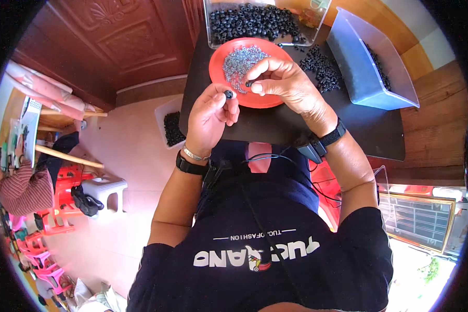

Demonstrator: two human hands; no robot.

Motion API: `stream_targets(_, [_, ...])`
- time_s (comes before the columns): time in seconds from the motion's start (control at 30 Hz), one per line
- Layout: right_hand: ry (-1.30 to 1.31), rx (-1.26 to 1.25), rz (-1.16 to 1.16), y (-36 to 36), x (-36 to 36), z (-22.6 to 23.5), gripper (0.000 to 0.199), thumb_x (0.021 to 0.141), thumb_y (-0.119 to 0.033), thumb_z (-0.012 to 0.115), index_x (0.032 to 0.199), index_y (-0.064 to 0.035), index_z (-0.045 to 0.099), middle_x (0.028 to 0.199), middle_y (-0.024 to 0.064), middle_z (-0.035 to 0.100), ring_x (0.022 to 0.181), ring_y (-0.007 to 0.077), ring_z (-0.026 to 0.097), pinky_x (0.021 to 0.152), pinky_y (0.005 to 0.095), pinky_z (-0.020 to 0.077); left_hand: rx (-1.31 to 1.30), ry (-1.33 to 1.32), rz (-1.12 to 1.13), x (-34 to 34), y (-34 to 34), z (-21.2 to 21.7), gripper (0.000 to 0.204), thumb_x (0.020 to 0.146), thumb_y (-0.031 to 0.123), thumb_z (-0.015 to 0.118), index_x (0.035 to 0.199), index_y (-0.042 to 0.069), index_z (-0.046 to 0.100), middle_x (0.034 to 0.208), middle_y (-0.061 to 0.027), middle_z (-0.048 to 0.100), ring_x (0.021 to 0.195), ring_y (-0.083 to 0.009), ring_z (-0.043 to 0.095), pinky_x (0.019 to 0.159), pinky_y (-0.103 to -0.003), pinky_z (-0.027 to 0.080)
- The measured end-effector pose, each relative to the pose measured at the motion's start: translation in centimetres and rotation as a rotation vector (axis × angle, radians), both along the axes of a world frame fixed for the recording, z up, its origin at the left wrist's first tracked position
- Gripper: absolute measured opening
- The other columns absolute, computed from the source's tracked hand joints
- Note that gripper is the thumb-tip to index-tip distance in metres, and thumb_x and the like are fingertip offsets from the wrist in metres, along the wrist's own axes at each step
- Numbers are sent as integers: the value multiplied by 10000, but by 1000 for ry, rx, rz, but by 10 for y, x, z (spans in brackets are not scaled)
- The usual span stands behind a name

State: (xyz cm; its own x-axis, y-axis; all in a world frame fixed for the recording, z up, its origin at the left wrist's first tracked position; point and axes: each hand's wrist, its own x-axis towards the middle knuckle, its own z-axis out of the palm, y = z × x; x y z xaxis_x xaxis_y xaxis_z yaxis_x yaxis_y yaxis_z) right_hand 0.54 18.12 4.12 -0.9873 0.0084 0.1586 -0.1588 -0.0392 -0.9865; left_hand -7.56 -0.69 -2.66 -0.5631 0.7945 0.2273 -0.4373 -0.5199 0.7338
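Note:
My left hand (211,112) is closed on a small round black part (228,94), pinched at the fingertips. Just to its right, my right hand (282,86) pinches another small black part (249,83) between thumb and forefinger. The two parts are apart. Both hands are over the near side of a round red plate (217,58), which holds a heap of tiny shiny silvery pieces (242,61). Beside the plate on the right, a loose pile of small black parts (322,70) lies on the dark table (275,127).
Behind the plate stands a clear bin (210,31) of black ring-like parts. A translucent blue bin (364,86) is at the right. A white tub (163,115) of black pieces sits low on the left. Plastic stools (109,187) and another person (28,190) are farther left.

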Motion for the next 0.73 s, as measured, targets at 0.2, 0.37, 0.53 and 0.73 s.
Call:
stream_targets(0.2, [-6,64,0,-6,-1,3,131,815,-13,701,940,-38,673,915,7,662,882,87,601,842,252,480,9,-2,14,1,1,0,223,945,243,496,1010,34,540,769,-55,549,647,-136,519,554,-226,384])
stream_targets(0.37, [36,153,-7,-10,-2,4,108,832,-30,690,939,-32,676,898,7,670,872,84,605,833,248,481,14,-3,9,2,0,1,212,939,235,513,1013,40,547,772,-43,574,632,-116,533,548,-215,383])
stream_targets(0.53, [93,246,-13,-20,-1,9,86,848,-41,674,928,-11,671,876,19,671,850,88,611,809,247,486,11,-6,17,3,0,0,219,933,247,530,1010,42,547,768,-39,575,632,-114,536,545,-216,384])
stream_targets(0.73, [158,443,-58,-24,-3,9,77,845,-42,670,920,-31,675,846,42,670,824,107,624,785,247,487,-32,29,38,1,0,-2,235,933,260,537,1018,41,540,773,-40,576,638,-116,540,549,-216,386])
